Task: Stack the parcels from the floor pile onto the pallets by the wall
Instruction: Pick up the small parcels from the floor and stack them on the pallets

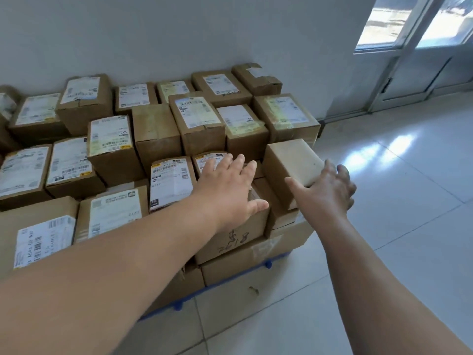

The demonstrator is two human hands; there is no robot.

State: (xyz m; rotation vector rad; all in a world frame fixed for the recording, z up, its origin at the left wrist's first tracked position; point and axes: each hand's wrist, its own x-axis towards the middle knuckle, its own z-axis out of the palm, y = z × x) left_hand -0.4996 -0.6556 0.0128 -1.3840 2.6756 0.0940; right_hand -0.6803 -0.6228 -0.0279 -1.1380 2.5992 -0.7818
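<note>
Evidently the pale box (291, 165) sat tilted at the stack's right corner, above the blue pallet (268, 263), not yet squared. The right hand (325, 190), fingers spread, cupped its near end to guide it. The left hand (227, 185) lay flat, steadying neighbouring parcels (171, 180).

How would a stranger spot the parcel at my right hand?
Find the parcels on the blue pallet by the wall. At their right edge, touching the right hand, sits a tilted box. Unlike its brown neighbours, it is pale and unlabelled.

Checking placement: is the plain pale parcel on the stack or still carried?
Set down: pale parcel rests on corner boxes; right hand open, touching its near corner.
</note>
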